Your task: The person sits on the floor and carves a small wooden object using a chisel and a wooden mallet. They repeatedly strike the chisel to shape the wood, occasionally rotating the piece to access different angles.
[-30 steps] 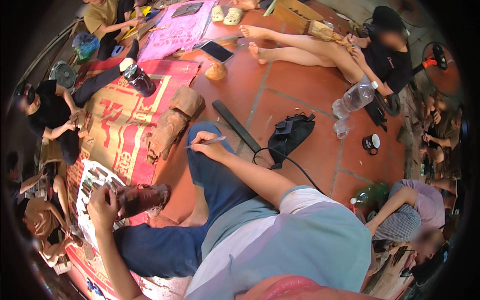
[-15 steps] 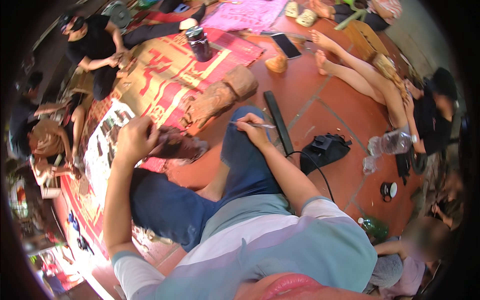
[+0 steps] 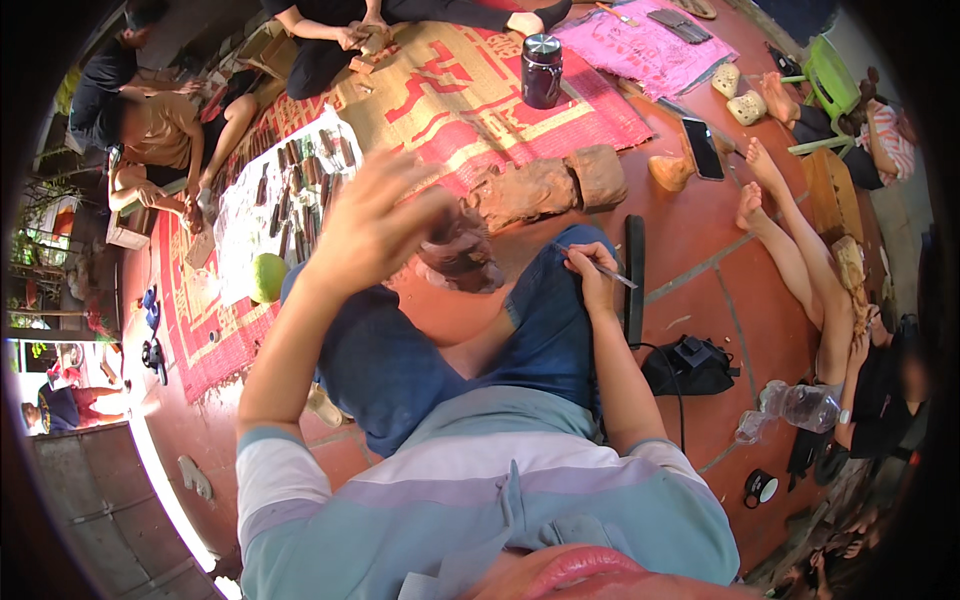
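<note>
My left hand (image 3: 375, 225) is raised in front of my left knee, blurred by motion, its fingers apart from the thumb and nothing seen in it. Just behind it, partly covered, a dark reddish-brown carved wood piece (image 3: 460, 262) lies on the tiles before my crossed legs. My right hand (image 3: 597, 277) rests by my right knee, closed around a thin silver pen-like tool (image 3: 620, 277); its exact kind is too small to tell. Beyond the carved piece lies a rough, lighter brown wood block (image 3: 530, 195), with a second squared block (image 3: 598, 178) at its right end.
Many carving tools (image 3: 290, 185) lie on a white sheet at the left, near a green round fruit (image 3: 268, 277). A dark flask (image 3: 541, 75) stands on the patterned mat (image 3: 430, 110). On the right are a black bar (image 3: 634, 285), black pouch (image 3: 690, 365) and plastic bottle (image 3: 805, 405). People sit around.
My view has turned left, so the surroundings appear further right. My left hand has loosened from a curled shape, its fingers now spread. My right hand keeps its hold on the thin tool.
</note>
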